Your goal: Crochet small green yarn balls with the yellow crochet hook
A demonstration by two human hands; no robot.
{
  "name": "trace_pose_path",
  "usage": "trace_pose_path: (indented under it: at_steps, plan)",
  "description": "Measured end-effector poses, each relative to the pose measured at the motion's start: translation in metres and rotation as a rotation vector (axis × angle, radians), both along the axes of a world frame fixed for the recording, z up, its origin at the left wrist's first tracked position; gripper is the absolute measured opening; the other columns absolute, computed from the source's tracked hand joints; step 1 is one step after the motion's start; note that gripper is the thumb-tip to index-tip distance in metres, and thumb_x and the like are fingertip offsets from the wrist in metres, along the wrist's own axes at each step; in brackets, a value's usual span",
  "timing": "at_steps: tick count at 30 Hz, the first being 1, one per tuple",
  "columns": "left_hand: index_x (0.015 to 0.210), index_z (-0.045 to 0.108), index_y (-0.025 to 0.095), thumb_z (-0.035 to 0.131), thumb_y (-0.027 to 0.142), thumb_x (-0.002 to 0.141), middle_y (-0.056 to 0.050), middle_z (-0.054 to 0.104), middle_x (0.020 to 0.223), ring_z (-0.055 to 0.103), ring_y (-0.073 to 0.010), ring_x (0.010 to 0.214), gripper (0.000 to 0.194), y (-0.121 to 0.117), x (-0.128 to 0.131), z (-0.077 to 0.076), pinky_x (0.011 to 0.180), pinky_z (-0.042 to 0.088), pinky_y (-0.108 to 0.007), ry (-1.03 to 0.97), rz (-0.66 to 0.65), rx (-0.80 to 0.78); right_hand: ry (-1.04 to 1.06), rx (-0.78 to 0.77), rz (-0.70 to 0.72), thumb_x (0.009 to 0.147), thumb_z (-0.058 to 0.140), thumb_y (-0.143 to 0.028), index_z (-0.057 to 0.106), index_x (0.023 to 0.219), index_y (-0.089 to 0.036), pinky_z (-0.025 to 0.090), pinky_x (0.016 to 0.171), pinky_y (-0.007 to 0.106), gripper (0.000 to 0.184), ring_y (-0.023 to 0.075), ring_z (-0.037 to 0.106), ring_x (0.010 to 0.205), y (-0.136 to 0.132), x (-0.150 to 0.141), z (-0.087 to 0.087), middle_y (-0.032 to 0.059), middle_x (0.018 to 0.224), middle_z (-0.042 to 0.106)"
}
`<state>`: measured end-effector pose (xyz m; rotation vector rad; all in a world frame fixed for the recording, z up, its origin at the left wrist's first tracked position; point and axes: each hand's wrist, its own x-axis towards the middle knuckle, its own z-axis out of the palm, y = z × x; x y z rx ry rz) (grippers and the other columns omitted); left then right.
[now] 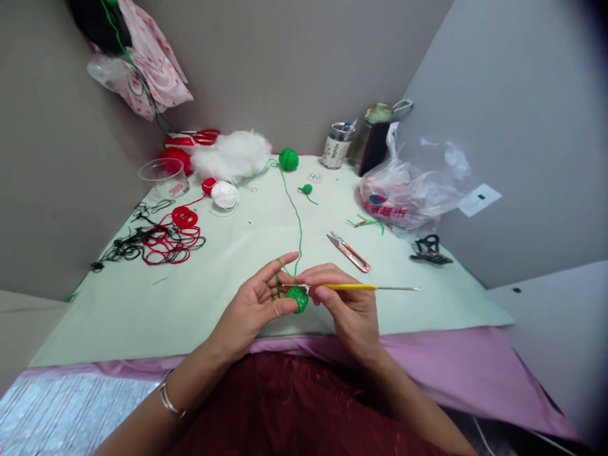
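Between thumb and fingers, my left hand (259,301) pinches a small round green crochet piece (297,300). Green yarn (299,228) loops over its raised index finger and runs back across the table to a green yarn ball (288,159). My right hand (349,307) grips a crochet hook (352,287) by its yellow handle, with the metal shaft sticking out to the right. The hook's working end lies at the top of the green piece, near the yarn; whether it sits inside a stitch is too small to tell.
Thread snips (349,252) lie beyond my right hand. Tangled red and black yarn (161,237), a plastic cup (164,178) and white stuffing (232,155) occupy the left side. A tin (337,147), a plastic bag (408,190) and a black hair claw (431,250) stand at the right.
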<state>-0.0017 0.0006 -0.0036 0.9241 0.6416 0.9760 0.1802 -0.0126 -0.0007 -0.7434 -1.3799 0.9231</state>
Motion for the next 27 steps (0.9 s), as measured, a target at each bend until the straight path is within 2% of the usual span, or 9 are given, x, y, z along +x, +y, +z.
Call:
trace_pose_path:
  at_steps: [3,7,9,11,13,16,18,24,27]
  plan:
    - [0.149,0.063,0.028,0.091,0.023,0.080,-0.002,0.071,0.100,0.066,-0.0176,0.096,0.075,-0.001,0.003,0.002,0.091,0.050,-0.030,0.076,0.068,0.048,-0.163,0.119,-0.068,0.103,0.065,-0.022,0.081,0.108,-0.027,0.065,0.082,0.036,0.017,0.0205,0.076,0.096,0.000,-0.001,-0.003,0.0058,0.101,0.082]
    - [0.147,0.065,0.026,0.092,0.025,0.079,-0.001,0.071,0.099,0.065,-0.0181,0.099,0.073,-0.009,0.013,0.006,0.093,0.050,-0.029,0.059,0.177,-0.004,-0.550,0.519,-0.418,0.100,0.065,-0.012,0.078,0.124,-0.030,0.065,0.079,0.036,0.033,0.0215,0.076,0.098,-0.004,-0.005,-0.016,0.0093,0.113,0.080]
    - [0.143,0.068,0.025,0.091,0.029,0.082,-0.002,0.072,0.101,0.065,-0.0172,0.098,0.065,-0.012,0.015,0.008,0.092,0.050,-0.028,-0.032,0.140,-0.107,-0.588,0.614,-0.518,0.098,0.066,-0.010,0.076,0.129,-0.032,0.065,0.078,0.037,0.039,0.0223,0.075,0.100,-0.006,-0.007,-0.020,0.0090,0.117,0.079]
    - [0.140,0.071,0.022,0.089,0.033,0.084,-0.003,0.072,0.101,0.064,-0.0157,0.094,0.060,-0.013,0.012,0.010,0.090,0.049,-0.026,-0.126,0.081,-0.209,-0.485,0.540,-0.490,0.098,0.065,-0.010,0.076,0.127,-0.034,0.065,0.078,0.038,0.039,0.0220,0.075,0.097,-0.007,-0.007,-0.019,0.0070,0.114,0.079]
    - [0.138,0.073,0.019,0.089,0.035,0.084,-0.005,0.073,0.100,0.063,-0.0146,0.091,0.059,-0.011,0.007,0.012,0.088,0.049,-0.024,-0.182,0.045,-0.256,-0.295,0.360,-0.384,0.100,0.064,-0.013,0.079,0.119,-0.033,0.063,0.073,0.037,0.031,0.0202,0.074,0.088,-0.006,-0.005,-0.013,0.0051,0.102,0.079]
    - [0.135,0.076,0.017,0.088,0.033,0.085,-0.005,0.072,0.099,0.063,-0.0136,0.089,0.054,-0.008,0.002,0.014,0.087,0.048,-0.023,-0.175,0.061,-0.226,0.032,0.108,-0.218,0.102,0.064,-0.019,0.081,0.105,-0.028,0.057,0.063,0.031,0.020,0.0154,0.067,0.070,-0.001,-0.001,-0.003,0.0021,0.086,0.075]
    - [0.135,0.076,0.020,0.088,0.033,0.085,-0.004,0.072,0.100,0.064,-0.0147,0.093,0.052,-0.009,0.003,0.014,0.090,0.048,-0.024,-0.135,0.088,-0.173,0.157,0.030,-0.129,0.102,0.066,-0.023,0.081,0.100,-0.027,0.054,0.059,0.029,0.016,0.0134,0.063,0.065,0.002,-0.002,0.000,0.0009,0.084,0.073]
    - [0.130,0.079,0.033,0.091,0.028,0.081,-0.003,0.077,0.115,0.064,-0.0205,0.115,0.050,-0.012,0.008,0.008,0.103,0.047,-0.031,-0.015,0.136,-0.029,-0.062,0.106,-0.108,0.102,0.065,-0.016,0.081,0.109,-0.028,0.060,0.084,0.035,0.021,0.0200,0.074,0.101,0.004,-0.010,-0.002,0.0044,0.105,0.081]
    - [0.128,0.080,0.031,0.088,0.034,0.085,-0.003,0.077,0.108,0.065,-0.0185,0.108,0.044,-0.011,0.011,0.009,0.098,0.048,-0.028,-0.001,0.160,-0.041,-0.166,0.188,-0.160,0.102,0.063,-0.011,0.078,0.116,-0.029,0.061,0.084,0.036,0.028,0.0190,0.074,0.098,0.003,-0.010,-0.002,0.0040,0.105,0.081]
